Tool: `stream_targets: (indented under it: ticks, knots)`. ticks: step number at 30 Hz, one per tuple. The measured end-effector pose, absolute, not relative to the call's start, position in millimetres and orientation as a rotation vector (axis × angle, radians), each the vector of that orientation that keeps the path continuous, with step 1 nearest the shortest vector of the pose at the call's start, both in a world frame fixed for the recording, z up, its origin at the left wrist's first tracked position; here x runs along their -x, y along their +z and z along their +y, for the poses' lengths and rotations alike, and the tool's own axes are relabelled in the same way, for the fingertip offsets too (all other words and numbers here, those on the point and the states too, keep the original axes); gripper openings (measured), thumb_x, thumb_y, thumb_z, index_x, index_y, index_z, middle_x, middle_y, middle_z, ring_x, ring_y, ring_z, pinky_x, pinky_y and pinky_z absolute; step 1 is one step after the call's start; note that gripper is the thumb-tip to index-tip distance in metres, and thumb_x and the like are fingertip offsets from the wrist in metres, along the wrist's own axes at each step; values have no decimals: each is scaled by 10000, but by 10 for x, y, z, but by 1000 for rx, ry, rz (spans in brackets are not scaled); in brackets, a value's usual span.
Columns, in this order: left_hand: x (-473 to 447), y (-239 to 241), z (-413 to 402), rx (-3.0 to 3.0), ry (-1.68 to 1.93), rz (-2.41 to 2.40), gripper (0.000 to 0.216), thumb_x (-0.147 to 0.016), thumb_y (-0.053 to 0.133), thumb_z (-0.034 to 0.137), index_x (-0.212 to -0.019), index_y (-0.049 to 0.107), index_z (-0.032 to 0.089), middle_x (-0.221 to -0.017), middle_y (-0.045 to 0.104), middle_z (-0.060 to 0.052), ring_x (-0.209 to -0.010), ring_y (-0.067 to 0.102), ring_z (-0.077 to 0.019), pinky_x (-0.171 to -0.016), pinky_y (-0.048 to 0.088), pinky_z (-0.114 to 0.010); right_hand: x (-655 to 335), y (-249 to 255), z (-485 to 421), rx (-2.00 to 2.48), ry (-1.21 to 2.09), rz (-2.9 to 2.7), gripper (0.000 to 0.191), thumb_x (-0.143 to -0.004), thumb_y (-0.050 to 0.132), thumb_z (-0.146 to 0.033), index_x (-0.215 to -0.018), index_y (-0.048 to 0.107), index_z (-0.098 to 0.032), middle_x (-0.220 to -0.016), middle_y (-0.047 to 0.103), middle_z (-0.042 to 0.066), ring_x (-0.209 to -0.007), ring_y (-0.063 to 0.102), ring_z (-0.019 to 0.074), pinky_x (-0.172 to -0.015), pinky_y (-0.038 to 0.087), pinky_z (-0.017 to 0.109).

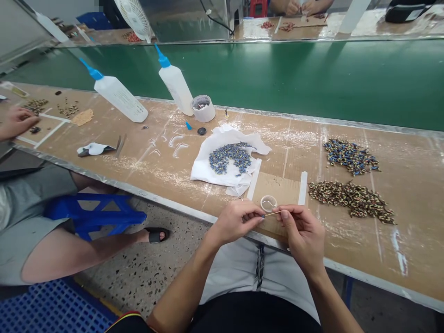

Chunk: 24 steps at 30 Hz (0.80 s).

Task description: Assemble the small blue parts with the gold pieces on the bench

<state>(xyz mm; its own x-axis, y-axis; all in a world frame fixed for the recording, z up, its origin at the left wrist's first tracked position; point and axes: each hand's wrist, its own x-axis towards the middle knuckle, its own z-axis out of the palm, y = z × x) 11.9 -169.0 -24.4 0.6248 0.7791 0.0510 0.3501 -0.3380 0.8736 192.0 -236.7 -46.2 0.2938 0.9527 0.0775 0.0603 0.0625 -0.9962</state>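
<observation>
My left hand (236, 221) is closed, with thumb and forefinger pinching a tiny blue part (263, 216). Opposite it, my right hand (303, 233) pinches a thin yellowish stick (272, 213), whose far tip meets the blue part. Just behind the fingertips stands a small round clear cup (268, 203) on a cardboard patch between white tape strips. Further back and to the left, crumpled white paper (201, 163) carries a heap of small blue parts (231, 158). To the right lie a pile of blue-and-copper-coloured parts (350, 156) and a pile of dark ring-like parts (352, 201).
Two white bottles with blue nozzles (120, 99) (176, 88) and a tape roll (203, 109) stand along the back edge. Behind them runs a green conveyor belt (277, 78). At the left are a co-worker's hand (19, 122) and a blue stool (100, 212).
</observation>
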Motion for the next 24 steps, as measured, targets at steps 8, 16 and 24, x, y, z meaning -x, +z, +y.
stream_targets:
  ticks: [8,16,24]
  knots:
    - [-101,-273,-1687,-1975,575,871,124,-881,622,185,-938,720,134,-776,668,-35,-674,567,-115,-641,433,-208,-1918,-491,-2391,1312,826,-1139,88,-910,634,-241,-973,694,-229,-911,735,39,-698,651,156,-675,547,291]
    - [-89,-292,-1681,-1956,590,845,128,-893,617,197,-938,719,136,-805,690,-47,-688,573,-123,-645,435,-214,-1910,-485,-2413,1320,759,-1189,97,-903,638,-204,-969,701,-239,-923,737,36,-694,651,155,-646,537,287]
    - [-62,-298,-1682,-1912,609,865,126,-892,631,202,-944,727,137,-826,712,-47,-677,576,-120,-657,439,-220,-1951,-433,-2290,1286,628,-1068,54,-901,636,-211,-917,684,-228,-998,671,73,-870,652,199,-599,536,288]
